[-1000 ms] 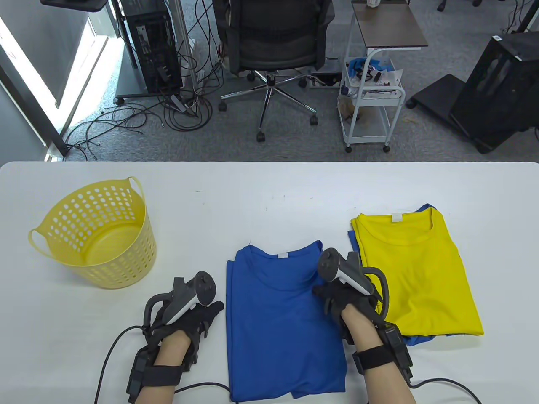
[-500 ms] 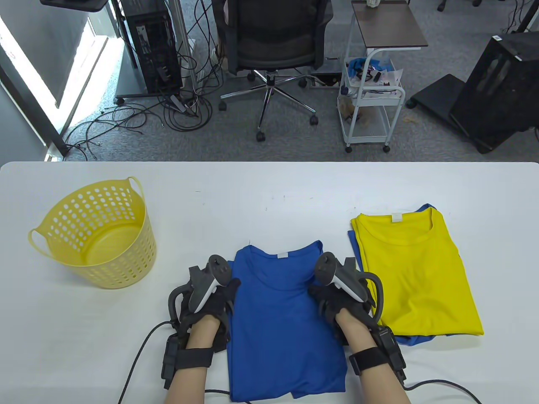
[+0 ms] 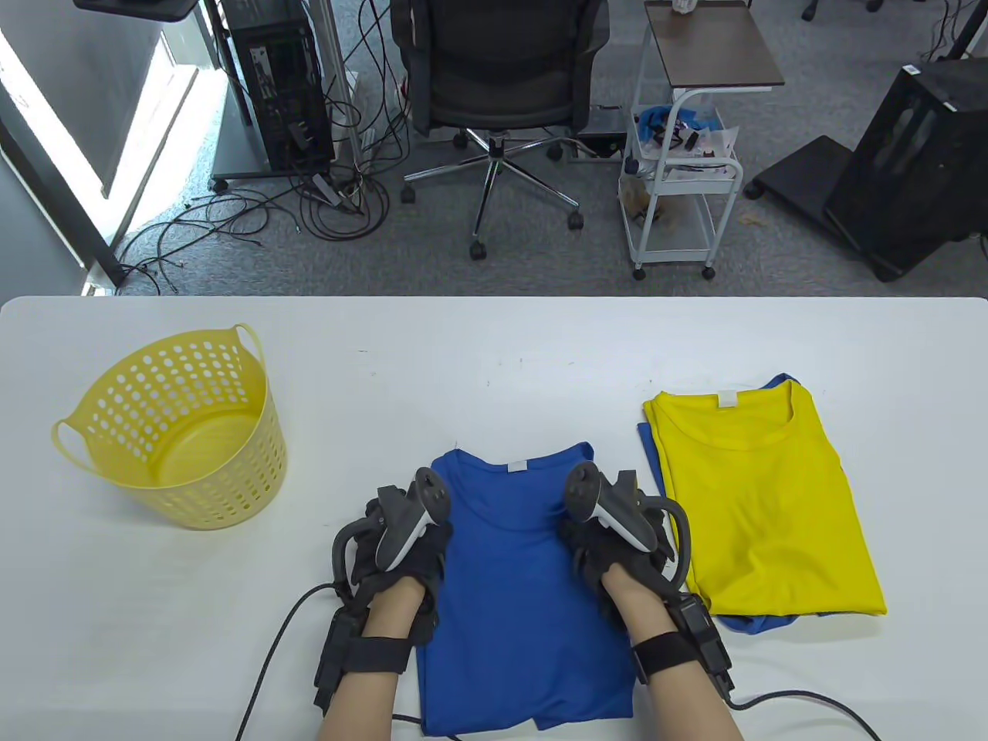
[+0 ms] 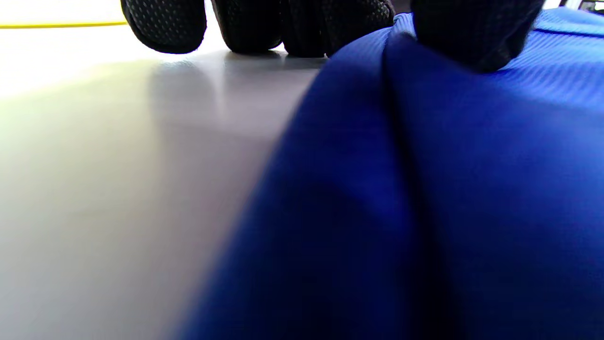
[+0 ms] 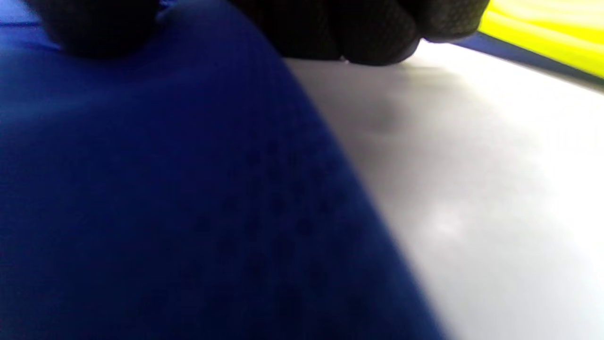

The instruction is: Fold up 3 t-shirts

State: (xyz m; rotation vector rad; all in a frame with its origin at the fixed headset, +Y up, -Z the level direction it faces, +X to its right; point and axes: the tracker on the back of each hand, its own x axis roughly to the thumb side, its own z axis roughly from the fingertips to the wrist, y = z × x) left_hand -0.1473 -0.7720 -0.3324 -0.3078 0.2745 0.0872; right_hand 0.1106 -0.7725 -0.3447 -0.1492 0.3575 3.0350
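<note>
A blue t-shirt [image 3: 517,610] lies folded into a long strip at the table's front centre, collar away from me. My left hand [image 3: 428,540] holds its left edge: in the left wrist view the thumb [image 4: 472,33] sits on the blue t-shirt [image 4: 424,189] and the fingers [image 4: 165,23] touch the table beside it. My right hand [image 3: 587,540] holds the right edge the same way, thumb [image 5: 94,28] on the blue t-shirt [image 5: 165,189], fingers [image 5: 368,33] at the edge. To the right, a folded yellow t-shirt [image 3: 764,502] lies on another folded blue t-shirt [image 3: 647,448].
An empty yellow perforated basket [image 3: 224,494] stands at the table's left. Glove cables [image 3: 262,679] trail over the front edge. Beyond the table stand an office chair [image 3: 502,69] and a white cart [image 3: 679,193] on the floor.
My left hand moved right from the bare table to the blue shirt's left edge. My right hand slid a little left and forward along the right edge.
</note>
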